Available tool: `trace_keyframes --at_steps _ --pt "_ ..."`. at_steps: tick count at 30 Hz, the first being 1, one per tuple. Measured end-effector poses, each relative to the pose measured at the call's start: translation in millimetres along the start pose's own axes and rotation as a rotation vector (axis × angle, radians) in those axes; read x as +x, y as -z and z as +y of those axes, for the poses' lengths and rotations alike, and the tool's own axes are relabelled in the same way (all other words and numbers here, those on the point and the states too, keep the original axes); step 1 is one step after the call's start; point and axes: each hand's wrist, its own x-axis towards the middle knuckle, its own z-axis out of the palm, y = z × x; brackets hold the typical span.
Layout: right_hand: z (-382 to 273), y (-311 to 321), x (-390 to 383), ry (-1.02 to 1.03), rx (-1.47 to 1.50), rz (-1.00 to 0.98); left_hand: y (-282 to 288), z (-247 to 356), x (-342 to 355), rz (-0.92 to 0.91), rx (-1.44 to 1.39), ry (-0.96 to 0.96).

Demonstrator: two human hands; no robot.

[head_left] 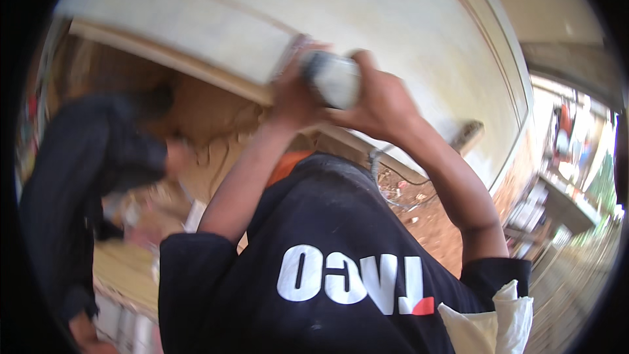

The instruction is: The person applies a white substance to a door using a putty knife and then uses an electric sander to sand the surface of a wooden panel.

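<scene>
Both my hands are wrapped around a hand-held tool (339, 82) with a rounded grey-white end and a dark band; it looks like a power sander, though motion blurs it. My left hand (291, 95) closes on its left side, and my right hand (386, 101) grips it from the right, thumb near the top. A flat brownish edge shows past my left fingers. The tool is over the near edge of a large pale panel (393, 13), and its underside is hidden, so contact cannot be made out.
A wooden strip (170, 59) runs along the panel's left edge. A wood block (468, 136) sits by its near right side. Grey cable (375, 164) loops above reddish ground. At left, another person in dark clothes (78, 151) bends close by. Shelving (557, 203) stands at right.
</scene>
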Motion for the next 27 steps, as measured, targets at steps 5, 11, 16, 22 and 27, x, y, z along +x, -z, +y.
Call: trace_keyframes --at_steps 5,11,16,22,27 --pt "-17.2 -13.1 61.2 0.249 0.139 0.271 31.5 -69.7 28.0 -0.146 -0.495 0.253" --pt "73.3 7.5 53.4 0.079 0.214 0.523 -39.6 -94.3 101.1 -0.393 -0.138 0.089" --pt "143.8 9.5 40.8 -0.027 0.106 0.633 -111.0 -20.3 124.2 -0.53 -0.035 -0.014" --pt "205.3 9.6 -15.9 -0.088 0.119 0.704 -167.4 34.0 107.5 -0.485 0.111 -0.192" --pt "221.4 37.0 -41.4 -0.173 0.196 0.694 -218.2 26.4 120.7 -0.531 0.062 -0.214"
